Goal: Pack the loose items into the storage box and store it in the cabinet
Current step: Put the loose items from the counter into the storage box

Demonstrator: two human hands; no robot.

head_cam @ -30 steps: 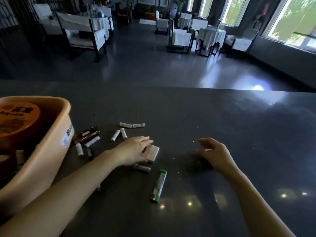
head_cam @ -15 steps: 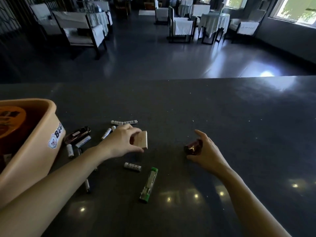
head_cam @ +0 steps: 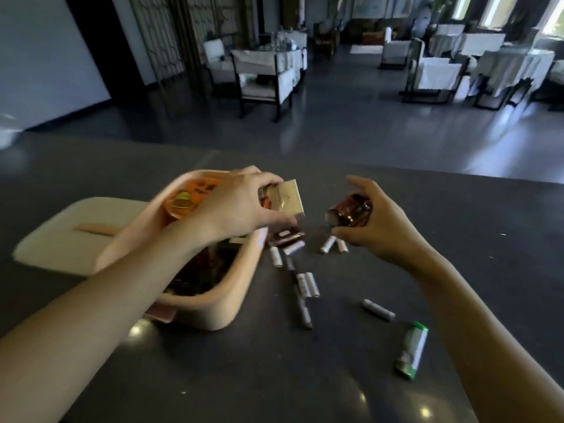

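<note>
A beige storage box (head_cam: 227, 305) stands open on the dark counter (head_cam: 457, 227), with an orange-lidded tub (head_cam: 190, 198) and dark items inside. My left hand (head_cam: 236, 206) hovers over the box's far right rim, gripping a small gold packet (head_cam: 287, 198). My right hand (head_cam: 377, 225) is to the right, above the counter, holding a small brown bottle (head_cam: 349, 210). Several white batteries (head_cam: 308, 283) lie loose beside the box. A green and white tube (head_cam: 412, 349) lies nearer to me on the right.
The box's beige lid (head_cam: 76, 233) lies flat to the left of the box. A dark small item (head_cam: 287, 235) lies by the box's far corner. Beyond the counter's far edge is a dim room with tables and chairs (head_cam: 268, 77).
Both hands have lifted off the counter, the left carrying the gold packet to above the box, the right raising the brown bottle. The view has swung left, so the box is now central.
</note>
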